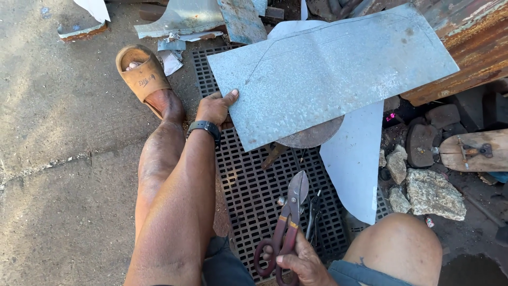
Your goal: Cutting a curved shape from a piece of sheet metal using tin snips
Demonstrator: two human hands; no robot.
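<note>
My left hand (216,108) grips the near left corner of a large galvanised metal sheet (328,69), thumb on top. The sheet lies tilted across a round rusty plate (312,136) and bears a faint scribed line. My right hand (299,262) is shut on the red handles of tin snips (288,220), blades closed and pointing away, well short of the sheet's near edge. A dark watch sits on my left wrist.
A black plastic grid (254,185) lies under everything. A white sheet offcut (357,159) hangs to the right. Stones (431,193) and rusty metal (471,53) crowd the right side. My sandalled left foot (144,77) rests on concrete, with metal scraps (185,21) beyond.
</note>
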